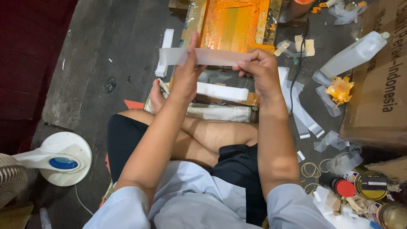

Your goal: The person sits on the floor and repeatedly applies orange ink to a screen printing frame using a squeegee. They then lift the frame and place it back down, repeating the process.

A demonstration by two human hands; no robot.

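A translucent white strip (212,56) is stretched flat between both hands above an orange-stained board (231,23). My left hand (186,76) pinches its left part, thumb up over the strip. Fingers of my right hand (260,72) curl over the strip's right end. Below the hands lies a stack of white strips (222,91) on a folded cloth (216,112). I sit cross-legged on the floor in black shorts.
A fan's white base (63,159) stands at the left. A cardboard box (379,85) and a white plastic bottle (354,54) are at the right, with scattered strips (303,114), rubber bands (311,169) and tins (371,184). Another white strip (165,51) lies on the dark floor.
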